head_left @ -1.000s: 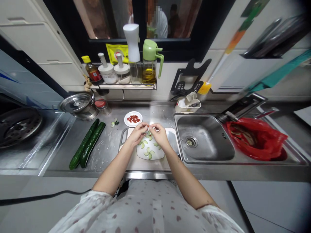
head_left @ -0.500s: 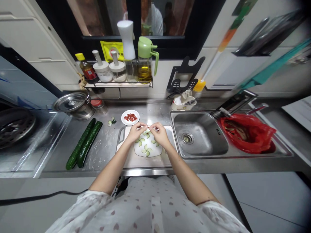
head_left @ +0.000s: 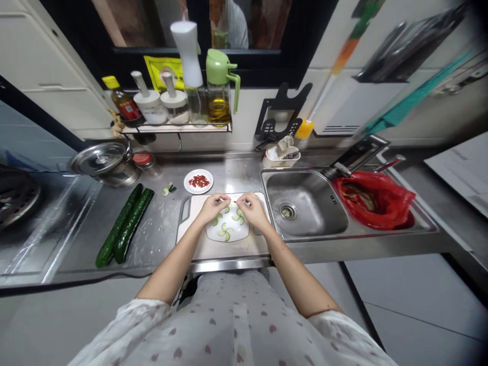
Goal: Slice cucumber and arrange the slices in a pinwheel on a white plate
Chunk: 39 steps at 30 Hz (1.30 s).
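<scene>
Steel bench (head_left: 171, 168) carries red bits (head_left: 199, 181) at eleven o'clock from the plate (head_left: 240, 233), seemingly for reach, the right hand (head_left: 253, 209) pinching a reddish speck (head_left: 235, 202), the left hand's (head_left: 211, 208) grip narrow, contents unclear.

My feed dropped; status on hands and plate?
Left hand, right hand nearly meeting over plate; anything pinched too small to tell. Green slices pinwheeled on plate. Hands hide far side.

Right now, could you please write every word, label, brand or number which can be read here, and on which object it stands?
No text can be read with certainty.
Yellow packet behind the jars: printed marks, too blurred to read.
Yellow-capped bottle: red label, lettering too small to read.
White panel at the right edge: faint grey marks, too blurred to read.
</scene>
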Available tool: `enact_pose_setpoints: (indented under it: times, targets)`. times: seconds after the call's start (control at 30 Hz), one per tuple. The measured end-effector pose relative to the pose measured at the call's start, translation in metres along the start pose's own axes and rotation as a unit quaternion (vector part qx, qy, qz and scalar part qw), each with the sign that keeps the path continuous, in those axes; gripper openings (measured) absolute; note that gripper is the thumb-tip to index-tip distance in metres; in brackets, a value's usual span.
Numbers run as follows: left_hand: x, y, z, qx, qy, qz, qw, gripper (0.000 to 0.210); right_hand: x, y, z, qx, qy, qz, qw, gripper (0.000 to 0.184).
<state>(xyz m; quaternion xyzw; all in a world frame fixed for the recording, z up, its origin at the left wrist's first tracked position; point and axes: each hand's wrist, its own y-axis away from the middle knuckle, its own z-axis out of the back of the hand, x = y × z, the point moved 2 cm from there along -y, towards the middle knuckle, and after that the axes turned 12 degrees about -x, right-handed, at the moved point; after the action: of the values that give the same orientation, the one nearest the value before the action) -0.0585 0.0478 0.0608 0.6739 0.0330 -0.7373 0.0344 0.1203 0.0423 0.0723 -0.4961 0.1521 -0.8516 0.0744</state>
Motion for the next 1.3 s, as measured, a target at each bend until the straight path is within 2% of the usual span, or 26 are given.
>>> enact_pose_setpoints:
  times: [0.23, 0.4, 0.6, 0.73, 0.9, 1.3]
  targets:
    - [0.022, 0.003, -0.008, -0.015, -0.012, 0.026, 0.999, 0.013, -0.042, 0.02, 0.004, 0.033, 0.101, -0.023, 0.994, 0.012]
    - [0.036, 0.0, -0.014, -0.003, -0.127, -0.017, 0.992, 0.009, -0.058, 0.034, -0.002, 0.075, 0.185, -0.024, 0.98, 0.016]
    - [0.044, 0.007, -0.028, 0.024, -0.318, -0.034, 0.947, 0.01, -0.06, 0.036, -0.008, 0.116, 0.25, 0.003, 0.961, 0.016]
    - [0.045, 0.013, -0.038, 0.029, -0.385, -0.032, 0.922, 0.012, -0.06, 0.034, -0.011, 0.127, 0.268, 0.012, 0.955, 0.016]
    - [0.048, 0.012, -0.044, 0.032, -0.412, -0.041, 0.91, 0.011, -0.061, 0.034, -0.013, 0.129, 0.273, 0.026, 0.953, 0.015]
    - [0.055, 0.011, -0.052, 0.04, -0.43, -0.042, 0.901, 0.013, -0.061, 0.033, -0.016, 0.148, 0.312, 0.046, 0.937, 0.016]
